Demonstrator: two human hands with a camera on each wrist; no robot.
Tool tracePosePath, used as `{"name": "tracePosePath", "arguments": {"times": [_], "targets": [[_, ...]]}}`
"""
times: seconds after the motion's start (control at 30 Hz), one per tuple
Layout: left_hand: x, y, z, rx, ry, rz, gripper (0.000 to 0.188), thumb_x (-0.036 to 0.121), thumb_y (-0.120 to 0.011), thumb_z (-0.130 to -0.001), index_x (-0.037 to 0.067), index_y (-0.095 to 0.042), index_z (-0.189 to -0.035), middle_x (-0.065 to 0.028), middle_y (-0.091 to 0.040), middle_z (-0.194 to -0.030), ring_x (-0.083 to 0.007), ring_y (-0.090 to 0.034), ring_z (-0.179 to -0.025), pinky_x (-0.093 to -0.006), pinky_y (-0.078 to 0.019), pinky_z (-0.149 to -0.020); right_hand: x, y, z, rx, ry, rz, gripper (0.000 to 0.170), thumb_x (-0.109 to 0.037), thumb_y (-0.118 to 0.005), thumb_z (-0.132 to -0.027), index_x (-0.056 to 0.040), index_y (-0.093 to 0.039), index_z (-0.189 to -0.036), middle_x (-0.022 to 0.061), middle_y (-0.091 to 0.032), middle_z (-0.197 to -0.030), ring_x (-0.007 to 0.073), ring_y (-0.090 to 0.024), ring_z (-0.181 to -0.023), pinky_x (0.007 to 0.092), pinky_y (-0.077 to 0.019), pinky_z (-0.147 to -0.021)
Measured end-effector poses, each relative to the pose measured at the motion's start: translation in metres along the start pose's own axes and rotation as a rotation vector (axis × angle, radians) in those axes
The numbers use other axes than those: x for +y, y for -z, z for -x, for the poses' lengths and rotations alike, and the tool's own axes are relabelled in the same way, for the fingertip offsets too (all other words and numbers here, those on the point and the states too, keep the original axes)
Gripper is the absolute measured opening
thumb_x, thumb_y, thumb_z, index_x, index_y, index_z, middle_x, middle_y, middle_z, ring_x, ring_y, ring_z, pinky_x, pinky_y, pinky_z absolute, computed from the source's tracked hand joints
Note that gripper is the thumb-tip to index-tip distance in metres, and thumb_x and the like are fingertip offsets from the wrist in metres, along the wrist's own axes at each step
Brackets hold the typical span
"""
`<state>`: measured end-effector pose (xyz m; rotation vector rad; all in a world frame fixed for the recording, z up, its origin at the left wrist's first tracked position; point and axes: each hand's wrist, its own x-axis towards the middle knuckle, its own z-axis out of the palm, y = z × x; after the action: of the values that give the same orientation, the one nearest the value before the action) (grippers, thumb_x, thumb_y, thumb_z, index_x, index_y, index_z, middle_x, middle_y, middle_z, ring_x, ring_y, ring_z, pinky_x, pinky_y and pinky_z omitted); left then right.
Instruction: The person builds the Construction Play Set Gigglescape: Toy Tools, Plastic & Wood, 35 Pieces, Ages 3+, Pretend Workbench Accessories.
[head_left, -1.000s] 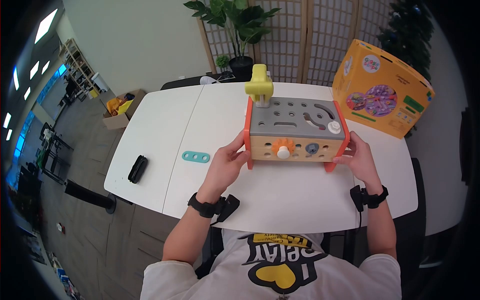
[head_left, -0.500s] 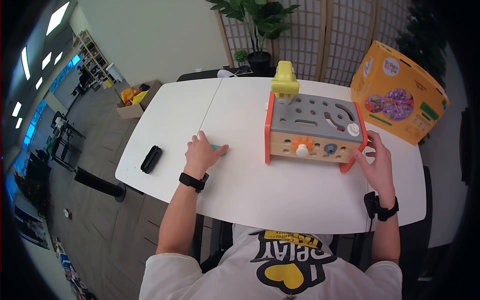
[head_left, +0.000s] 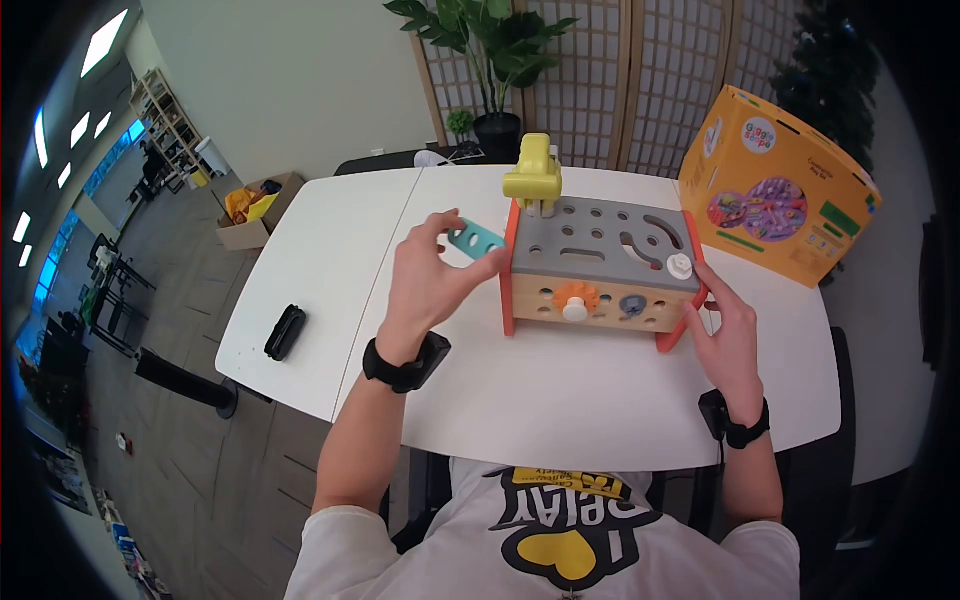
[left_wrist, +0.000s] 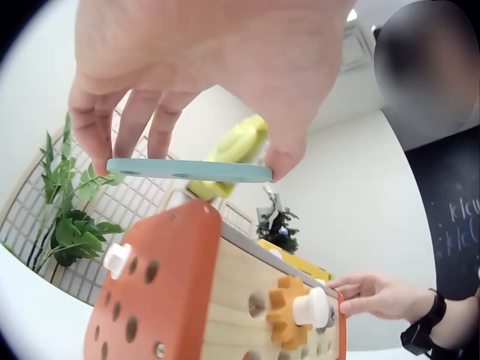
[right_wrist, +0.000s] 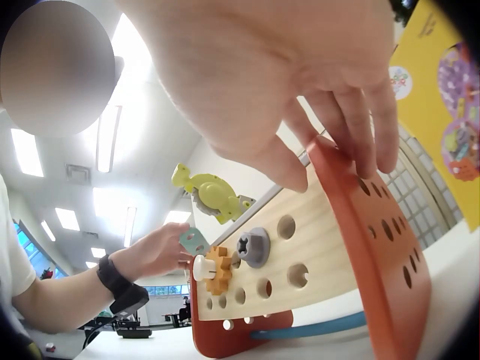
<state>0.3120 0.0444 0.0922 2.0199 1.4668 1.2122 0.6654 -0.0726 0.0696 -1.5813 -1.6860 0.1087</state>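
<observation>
My left hand (head_left: 422,285) pinches a teal strip with holes (head_left: 476,240) end to end, thumb at one end and fingertips at the other. In the left wrist view, the strip is raised near the red side panel (left_wrist: 161,277) of a toy workbench (head_left: 590,262). My right hand (head_left: 730,330) grips the workbench's right red panel (right_wrist: 345,202), with the thumb in front and fingers outside. An orange gear (head_left: 588,292) with a white knob and a grey-blue bolt (head_left: 633,306) sit on the wooden front. On the grey top stands a yellow-green piece (head_left: 535,180), with a white screw (head_left: 680,265) at the right.
Behind the workbench at the right stands a yellow-orange toy box (head_left: 770,190). A black case (head_left: 286,333) lies on the left of the white table (head_left: 330,230). An open cardboard box (head_left: 245,235) sits beyond the table's left edge, and a potted plant (head_left: 497,130) stands behind.
My left hand let go of the workbench's left side, reached to the teal strip on the table, then lifted it back beside the workbench. My right hand stays at the right panel.
</observation>
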Motion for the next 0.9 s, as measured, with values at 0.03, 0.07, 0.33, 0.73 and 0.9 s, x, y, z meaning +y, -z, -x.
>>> {"name": "tracePosePath", "arguments": {"times": [0.03,0.07,0.33,0.73,0.9], "targets": [[0.009,-0.008,0.0,0.006,-0.067,-0.056,0.068,0.046,-0.085,-0.075,-0.005,-0.065,-0.115,-0.0234,-0.072,-0.114,-0.0353,-0.067,-0.108,-0.0405,-0.0525,-0.096,-0.001,0.0,0.001,-0.007,-0.008,0.01,0.052,-0.005,-0.072,-0.088,-0.0003,-0.061,-0.139,0.0234,-0.067,-0.133,0.0368,-0.07,-0.111,0.0391,-0.0566,-0.092],[0.017,-0.016,0.001,0.013,-0.136,-0.113,0.068,0.046,-0.085,-0.074,-0.005,-0.066,-0.115,-0.0221,-0.072,-0.112,-0.0354,-0.065,-0.109,-0.041,-0.0525,-0.096,-0.002,0.0,0.001,-0.008,0.006,0.018,0.053,-0.004,-0.072,-0.088,-0.0004,-0.06,-0.139,0.024,-0.066,-0.134,0.0375,-0.07,-0.113,0.04,-0.056,-0.094],[0.036,-0.049,0.004,0.068,-0.331,-0.353,0.067,0.047,-0.086,-0.071,-0.004,-0.064,-0.107,-0.0171,-0.066,-0.095,-0.0345,-0.059,-0.103,-0.0452,-0.0524,-0.09,-0.008,-0.002,0.007,-0.025,0.062,0.041,0.057,-0.003,-0.072,-0.087,-0.0007,-0.057,-0.143,0.0263,-0.064,-0.135,0.0409,-0.064,-0.122,0.0434,-0.0522,-0.104],[-0.107,0.101,0.021,0.228,0.077,-0.54,0.051,0.037,-0.082,-0.083,0.0,-0.067,-0.114,-0.0237,-0.07,-0.121,-0.0409,-0.066,-0.114,-0.0473,-0.053,-0.097,-0.006,0.004,0.004,-0.026,0.098,0.163,0.052,-0.004,-0.071,-0.09,-0.0053,-0.062,-0.14,0.0198,-0.066,-0.135,0.0374,-0.063,-0.125,0.0438,-0.0507,-0.106],[-0.189,0.195,0.078,0.176,0.575,-0.821,0.07,0.031,-0.091,-0.069,0.003,-0.065,-0.128,-0.0159,-0.065,-0.136,-0.0329,-0.062,-0.124,-0.0505,-0.0508,-0.102,-0.013,0.002,0.001,-0.048,-0.047,0.04,0.05,-0.003,-0.069,-0.091,-0.0045,-0.062,-0.14,0.0185,-0.067,-0.135,0.0338,-0.066,-0.121,0.0427,-0.054,-0.094]]}}
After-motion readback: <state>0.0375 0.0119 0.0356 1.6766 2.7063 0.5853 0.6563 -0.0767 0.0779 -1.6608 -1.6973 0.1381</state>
